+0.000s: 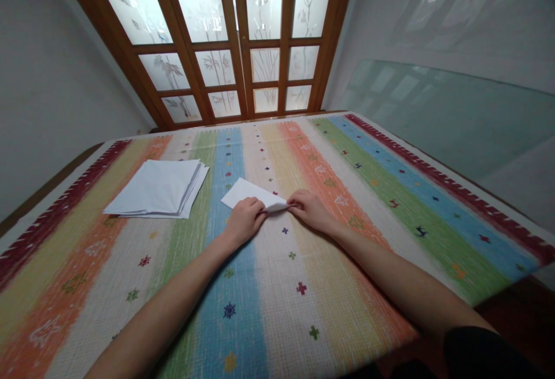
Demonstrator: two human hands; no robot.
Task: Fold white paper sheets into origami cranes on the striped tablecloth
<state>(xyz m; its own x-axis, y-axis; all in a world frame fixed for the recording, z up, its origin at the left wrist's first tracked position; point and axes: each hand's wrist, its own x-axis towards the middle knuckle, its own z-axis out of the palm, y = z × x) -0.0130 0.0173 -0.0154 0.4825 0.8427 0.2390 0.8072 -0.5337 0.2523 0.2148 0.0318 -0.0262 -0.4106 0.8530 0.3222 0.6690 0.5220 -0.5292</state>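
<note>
A small folded white paper lies on the striped tablecloth near the table's middle. My left hand rests on its near edge with the fingers curled and pressing the paper down. My right hand pinches the paper's right corner, fingers together. Both forearms reach in from the bottom of the view.
A stack of white paper sheets lies on the cloth to the left of the hands. A wooden door with frosted glass panes stands behind the table. A glass panel leans along the right wall.
</note>
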